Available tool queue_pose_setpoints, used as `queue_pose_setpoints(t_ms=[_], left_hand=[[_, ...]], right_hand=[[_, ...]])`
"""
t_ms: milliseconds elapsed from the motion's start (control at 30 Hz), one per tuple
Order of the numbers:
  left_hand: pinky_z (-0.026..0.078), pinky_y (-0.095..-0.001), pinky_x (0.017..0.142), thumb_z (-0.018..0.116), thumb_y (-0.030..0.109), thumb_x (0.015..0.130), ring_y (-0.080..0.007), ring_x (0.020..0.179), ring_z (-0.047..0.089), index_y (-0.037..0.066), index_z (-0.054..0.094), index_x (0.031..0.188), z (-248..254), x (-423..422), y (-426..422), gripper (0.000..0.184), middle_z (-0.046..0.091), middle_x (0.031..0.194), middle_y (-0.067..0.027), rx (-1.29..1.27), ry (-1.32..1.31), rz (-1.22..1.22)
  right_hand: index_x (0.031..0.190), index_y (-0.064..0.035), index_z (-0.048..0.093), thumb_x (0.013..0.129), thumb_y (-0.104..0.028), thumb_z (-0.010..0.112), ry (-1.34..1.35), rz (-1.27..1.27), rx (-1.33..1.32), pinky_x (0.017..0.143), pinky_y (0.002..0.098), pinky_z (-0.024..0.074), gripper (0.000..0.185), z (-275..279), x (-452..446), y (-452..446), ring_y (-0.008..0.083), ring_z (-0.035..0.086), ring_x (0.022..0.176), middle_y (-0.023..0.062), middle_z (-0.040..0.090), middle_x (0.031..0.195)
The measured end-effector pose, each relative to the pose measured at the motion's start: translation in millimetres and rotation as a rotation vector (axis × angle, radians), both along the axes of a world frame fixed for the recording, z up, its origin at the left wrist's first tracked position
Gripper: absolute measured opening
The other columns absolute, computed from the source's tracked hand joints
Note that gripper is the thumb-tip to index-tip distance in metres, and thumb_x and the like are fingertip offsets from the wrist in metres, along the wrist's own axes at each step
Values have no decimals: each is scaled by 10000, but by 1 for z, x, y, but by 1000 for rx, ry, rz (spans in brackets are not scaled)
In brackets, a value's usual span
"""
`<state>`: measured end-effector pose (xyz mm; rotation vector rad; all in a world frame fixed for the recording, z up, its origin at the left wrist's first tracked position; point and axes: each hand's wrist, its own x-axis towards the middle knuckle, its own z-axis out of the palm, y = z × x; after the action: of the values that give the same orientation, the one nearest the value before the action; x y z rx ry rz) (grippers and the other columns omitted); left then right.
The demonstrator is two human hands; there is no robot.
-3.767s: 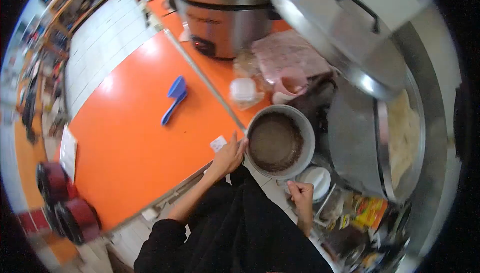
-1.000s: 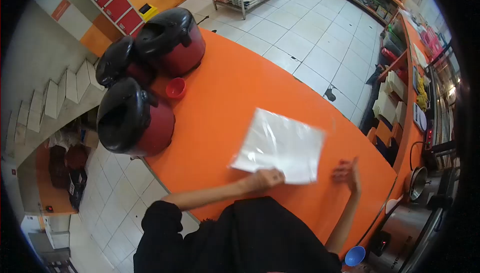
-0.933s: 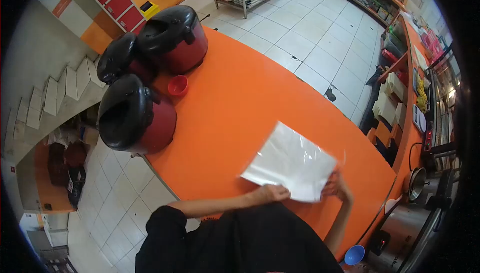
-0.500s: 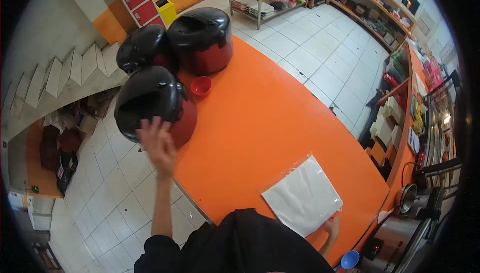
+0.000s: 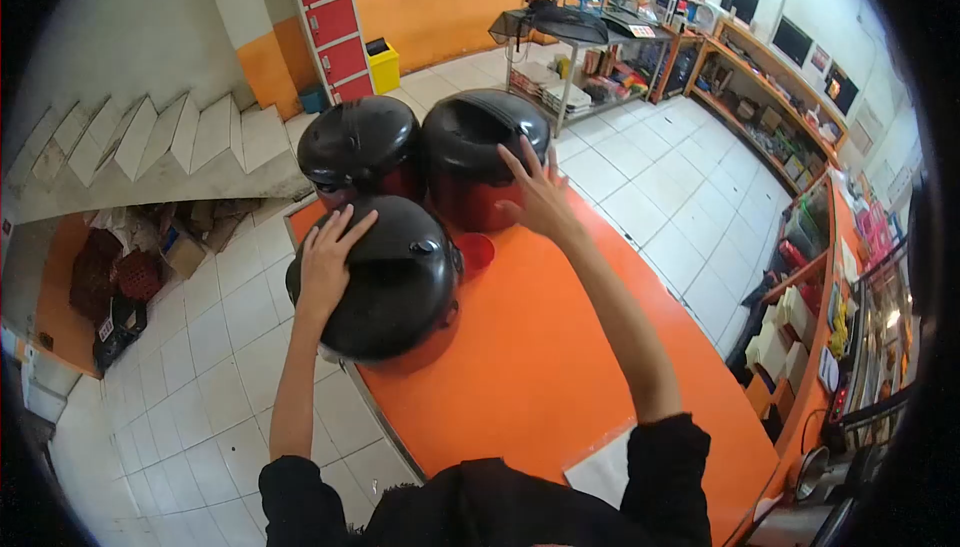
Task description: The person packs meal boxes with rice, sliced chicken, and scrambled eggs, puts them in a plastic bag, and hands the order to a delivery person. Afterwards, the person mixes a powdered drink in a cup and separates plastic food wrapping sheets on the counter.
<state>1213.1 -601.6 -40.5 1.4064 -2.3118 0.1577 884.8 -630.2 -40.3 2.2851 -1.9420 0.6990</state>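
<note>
Three rice cookers with black lids and red bodies stand together at the far left end of the orange table (image 5: 500,377). My left hand (image 5: 330,255) lies with fingers spread on the lid of the nearest cooker (image 5: 385,292). Beside the back right cooker (image 5: 480,142), my right hand (image 5: 542,192) has its fingers apart, at the lid's right edge; whether it touches cannot be told. The third cooker (image 5: 360,142) sits at the back left. Between the cookers and my right forearm is a red bowl (image 5: 476,252). Part of a white plastic-wrapped packet (image 5: 603,469) shows by my right sleeve.
White stairs (image 5: 190,142) rise at the left. Behind are red lockers (image 5: 335,27), a yellow bin (image 5: 383,67) and a metal rack (image 5: 570,62). A counter with shelves (image 5: 800,317) runs along the right, with a metal pot (image 5: 812,472) at its near end.
My left hand has come down onto the nearest cooker's lid. My right hand has let go of the white packet and moved to the back right cooker. The view has shifted toward the cookers.
</note>
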Motion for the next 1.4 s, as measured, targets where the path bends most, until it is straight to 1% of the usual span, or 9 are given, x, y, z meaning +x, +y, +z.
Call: queue_pose_setpoints(t_ms=[100,700,833,933,1000,1167,1233,1333,1400], left_hand=[[277,-481,1025,432,-129,722,-289,1248,369,300,443,1287,-1,-4,-2,709,383,1358,-104,35,8,29],[301,-447,1018,419,-125,705,-301,1218,410,262,500,1246,3,-8,-28,669,438,1316,-112,5,13,-54],[306,-416,1028,401,-110,724,-295,1221,407,261,508,1237,5,-10,-38,642,441,1319,-84,23,16,-67],[298,-401,1043,423,-128,707,-288,1226,401,275,500,1242,4,-11,-40,675,434,1327,-62,19,24,-68],[286,-402,1050,423,-136,695,-285,1237,387,270,489,1252,5,-11,-39,692,422,1337,-64,50,28,-79],[222,-413,1063,406,-138,574,-290,1263,347,193,448,1287,15,-7,-32,787,422,1329,-105,141,112,-203],[175,-401,1082,379,-121,532,-282,1286,315,144,419,1305,21,3,-29,818,410,1339,-115,210,232,-356],[129,-378,1090,418,-38,572,-234,1303,287,19,337,1332,39,-9,19,766,368,1359,-162,255,518,-478],[170,-372,1049,448,7,594,-236,1255,321,26,350,1243,48,-31,75,657,392,1314,-155,298,646,-628]], right_hand=[[1354,-338,255,686,-429,692,63,-110,198,882,778,128,803,-21,14,-86,515,-33,1286,50,146,1458],[1346,-425,218,692,-356,709,69,-82,83,905,737,233,821,-43,-16,-187,493,30,1296,-22,151,1461],[1406,-280,119,723,-195,687,-240,243,-172,1013,551,268,892,-71,-50,-160,467,86,1304,162,22,1465],[1338,-63,296,743,-126,667,-401,118,-222,1019,418,299,704,-117,-78,-41,385,293,1254,224,277,1371],[960,5,592,758,-79,652,-667,-197,-115,722,274,456,227,-139,-82,90,156,574,848,84,609,937],[769,19,663,761,-55,635,-885,-930,122,452,235,443,80,-190,-79,407,112,539,453,75,618,601],[964,28,630,751,-96,661,-934,-1123,221,606,311,502,249,-175,-65,501,180,626,700,137,649,800],[1229,8,450,699,-263,726,-145,-1013,278,847,438,440,657,-185,-48,604,317,507,1080,218,531,1140],[1328,-3,264,590,-418,781,-195,-1348,481,973,503,300,993,-157,-10,608,430,307,1212,250,335,1316]])
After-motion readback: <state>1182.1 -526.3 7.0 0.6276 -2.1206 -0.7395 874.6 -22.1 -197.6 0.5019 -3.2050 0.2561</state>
